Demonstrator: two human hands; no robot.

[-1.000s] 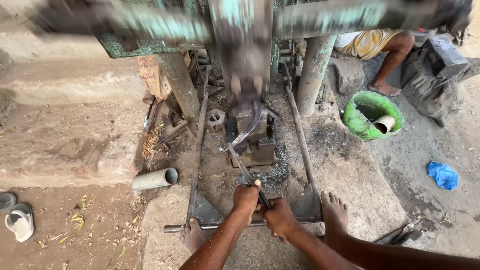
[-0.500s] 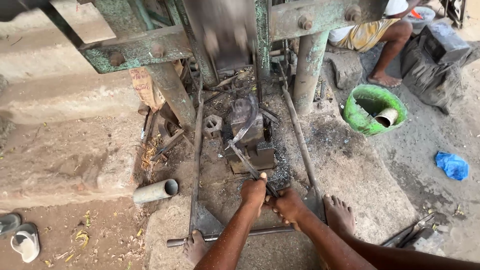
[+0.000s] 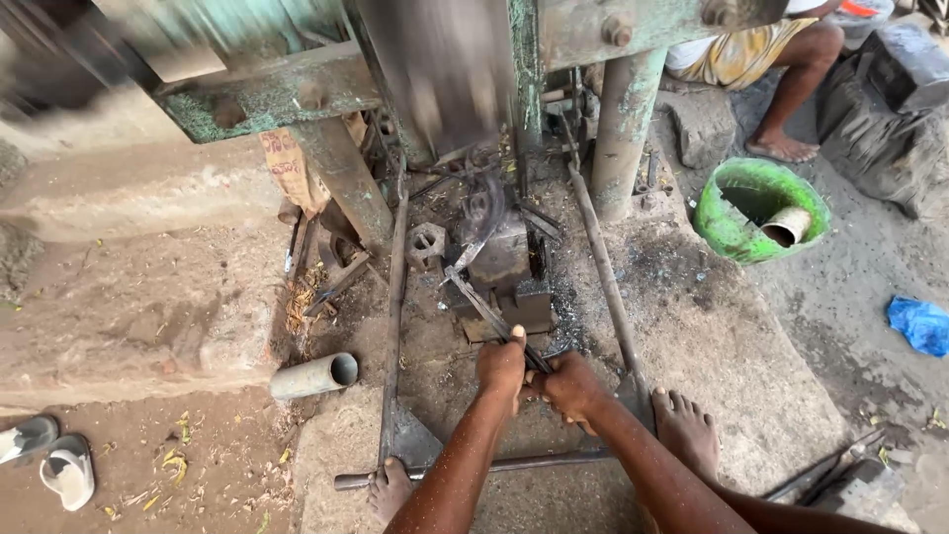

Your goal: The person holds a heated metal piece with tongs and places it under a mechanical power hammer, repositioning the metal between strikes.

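Tongs (image 3: 491, 314): long dark metal, run diagonally from the hands up-left to the anvil block (image 3: 506, 269), tip end resting on top of block w/ a small workpiece there, too blurred to tell its shape.

Largest first: green-painted power hammer frame (image 3: 297, 94) fills the top of view, its ram (image 3: 445, 74) motion-blurred directly above the block. Steel column (image 3: 625, 129) stands to the right of ram. Concrete slab (image 3: 129, 297) on the left, dirt floor around it. Another person sits top right, only bare leg and foot (image 3: 786, 148) visible, well apart from the work. Green bucket (image 3: 736, 232) near that foot, w/ a short pipe piece lying in it. Anvil block sits on the black, scale-covered base. Two long bars (image 3: 397, 316) run along the ground either side of block. Cross rod (image 3: 534, 463) lies under the person's own feet; left toes touch it. Short grey pipe (image 3: 316, 376) lies beside slab. Blue cloth (image 3: 919, 324) far right. Sandals (image 3: 54, 460) bottom left. Hex nut (image 3: 427, 242) just left of block.

Left hand (image 3: 502, 364): fist closed round tong handles, thumb up. Right hand (image 3: 568, 388): also clenched on the handles, just behind and touching the left. Both forearms come in from bottom edge.
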